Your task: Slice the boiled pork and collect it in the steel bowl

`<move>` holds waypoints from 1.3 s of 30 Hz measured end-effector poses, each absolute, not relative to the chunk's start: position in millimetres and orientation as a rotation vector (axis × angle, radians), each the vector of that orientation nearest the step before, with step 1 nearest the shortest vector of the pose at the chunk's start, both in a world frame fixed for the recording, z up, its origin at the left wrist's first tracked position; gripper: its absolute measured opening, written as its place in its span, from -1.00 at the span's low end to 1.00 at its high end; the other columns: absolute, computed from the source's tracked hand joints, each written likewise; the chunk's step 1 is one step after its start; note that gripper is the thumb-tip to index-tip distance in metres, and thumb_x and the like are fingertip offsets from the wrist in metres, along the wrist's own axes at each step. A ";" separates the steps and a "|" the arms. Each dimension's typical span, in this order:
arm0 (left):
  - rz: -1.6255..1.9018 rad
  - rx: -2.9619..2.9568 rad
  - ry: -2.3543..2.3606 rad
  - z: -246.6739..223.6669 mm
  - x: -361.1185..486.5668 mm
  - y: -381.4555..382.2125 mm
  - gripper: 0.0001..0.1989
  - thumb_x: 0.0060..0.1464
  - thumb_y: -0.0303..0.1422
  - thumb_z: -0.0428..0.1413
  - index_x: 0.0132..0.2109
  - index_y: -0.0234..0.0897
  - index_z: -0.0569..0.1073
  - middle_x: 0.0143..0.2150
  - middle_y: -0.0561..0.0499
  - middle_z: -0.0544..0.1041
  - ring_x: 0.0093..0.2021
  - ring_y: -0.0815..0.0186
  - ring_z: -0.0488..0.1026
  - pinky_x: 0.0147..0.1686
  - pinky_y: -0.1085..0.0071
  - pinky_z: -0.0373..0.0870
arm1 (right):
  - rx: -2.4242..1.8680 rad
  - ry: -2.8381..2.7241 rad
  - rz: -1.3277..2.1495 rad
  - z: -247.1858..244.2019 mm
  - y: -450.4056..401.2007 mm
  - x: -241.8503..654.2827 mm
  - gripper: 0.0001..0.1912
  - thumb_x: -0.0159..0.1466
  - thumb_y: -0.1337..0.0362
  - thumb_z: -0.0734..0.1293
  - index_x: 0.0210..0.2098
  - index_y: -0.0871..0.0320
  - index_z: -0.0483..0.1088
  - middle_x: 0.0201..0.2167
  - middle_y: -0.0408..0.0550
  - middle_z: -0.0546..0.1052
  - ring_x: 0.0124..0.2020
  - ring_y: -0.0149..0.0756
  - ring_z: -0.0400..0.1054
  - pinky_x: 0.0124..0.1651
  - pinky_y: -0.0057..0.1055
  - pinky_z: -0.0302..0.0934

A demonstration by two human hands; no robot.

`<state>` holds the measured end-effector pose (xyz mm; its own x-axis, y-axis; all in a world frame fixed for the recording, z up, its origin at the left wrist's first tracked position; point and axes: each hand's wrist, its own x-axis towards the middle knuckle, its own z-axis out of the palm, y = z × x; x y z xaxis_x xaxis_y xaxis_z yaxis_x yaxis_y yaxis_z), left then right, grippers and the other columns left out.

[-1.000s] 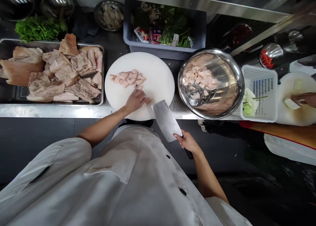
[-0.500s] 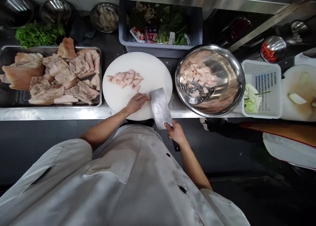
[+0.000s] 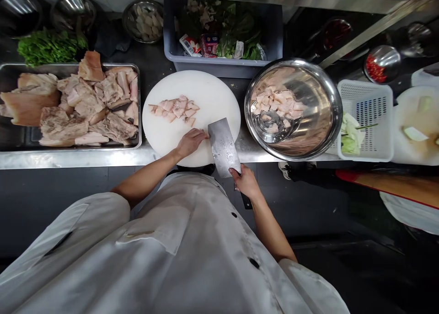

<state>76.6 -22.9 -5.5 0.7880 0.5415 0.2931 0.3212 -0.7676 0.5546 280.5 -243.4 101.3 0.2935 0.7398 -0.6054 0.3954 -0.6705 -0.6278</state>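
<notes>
My right hand (image 3: 246, 182) grips the black handle of a cleaver (image 3: 223, 146), its broad blade reaching over the near right part of a round white cutting board (image 3: 219, 92). Close by the blade, my left hand (image 3: 190, 143) rests on the board with its fingers drawn together and bent. A bit of pinkish meat (image 3: 206, 135) seems to show at its fingertips, mostly hidden under them. Cut meat pieces (image 3: 176, 108) lie in a loose pile farther back on the board. To the right, a large steel bowl (image 3: 329, 122) holds more cut meat (image 3: 279, 103).
A metal tray (image 3: 140, 108) of large meat slabs stands left of the board. Behind it are leafy greens (image 3: 51, 46) and a bowl of garlic (image 3: 146, 21). A grey bin (image 3: 219, 67) sits behind the board. At right are a white basket (image 3: 375, 140) and a co-worker's apron (image 3: 404, 188).
The view has shifted slightly. My hands and the cleaver stay almost in place, the blade's far end a little farther back. The co-worker at right has moved slightly away to the right.
</notes>
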 end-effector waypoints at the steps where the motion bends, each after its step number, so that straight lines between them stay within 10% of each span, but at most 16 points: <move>1: 0.607 2.498 0.645 -5.6 76.9 -23.0 -0.66 0.47 -0.37 -0.11 -0.02 -0.17 0.58 -0.10 -0.05 0.64 -0.06 0.26 0.55 0.03 0.22 0.53 | -2.225 -1.034 1.331 101.8 -240.3 278.8 -0.76 0.39 0.04 0.27 -0.20 0.09 0.34 -0.67 -0.22 0.40 -0.69 -0.22 0.35 -0.44 -0.31 0.27; 39: 0.596 2.525 0.675 -7.2 76.0 -28.6 -0.76 0.42 -0.36 -0.02 -0.03 -0.22 0.56 -0.12 -0.12 0.61 -0.04 0.16 0.53 0.06 0.12 0.49 | -2.224 -1.028 1.282 68.5 -198.3 250.0 -0.80 0.42 0.08 0.27 -0.23 0.07 0.31 -0.66 -0.22 0.39 -0.70 -0.25 0.33 -0.46 -0.33 0.26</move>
